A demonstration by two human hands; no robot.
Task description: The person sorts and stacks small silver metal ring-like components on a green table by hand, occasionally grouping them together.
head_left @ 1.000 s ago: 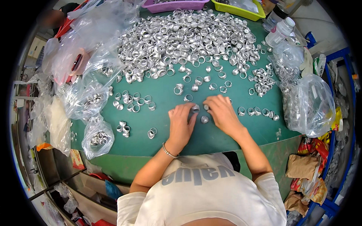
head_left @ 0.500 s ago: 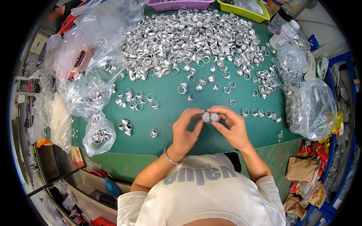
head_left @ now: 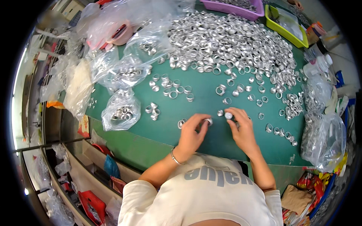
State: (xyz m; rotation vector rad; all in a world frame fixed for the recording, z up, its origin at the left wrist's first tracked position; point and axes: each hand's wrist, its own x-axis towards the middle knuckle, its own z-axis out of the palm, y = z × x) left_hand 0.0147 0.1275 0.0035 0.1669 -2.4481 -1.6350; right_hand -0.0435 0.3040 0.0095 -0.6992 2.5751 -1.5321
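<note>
My left hand (head_left: 193,130), with a bracelet on its wrist, pinches a silver ring (head_left: 209,121) between thumb and fingers just above the green tabletop (head_left: 162,126). A pair of rings (head_left: 181,123) lies right beside its knuckles, partly hidden. To the right, my right hand (head_left: 242,128) has its fingers closed round another silver ring (head_left: 228,115) with a round, flat top. One loose ring (head_left: 220,112) rests on the table by those fingertips. Past both hands, scattered single rings (head_left: 226,101) lead up to a big heap of silver rings (head_left: 233,41).
Small ring groups (head_left: 153,110) sit at left, near open plastic bags of rings (head_left: 121,113). On the right a short row of rings (head_left: 282,133) lies before a bulging clear bag (head_left: 324,139). Purple (head_left: 245,11) and yellow-green trays (head_left: 286,28) stand at the back.
The hands held two rings side by side; now they have drawn apart, each with a ring. The head view has turned left, so the table appears shifted right.
</note>
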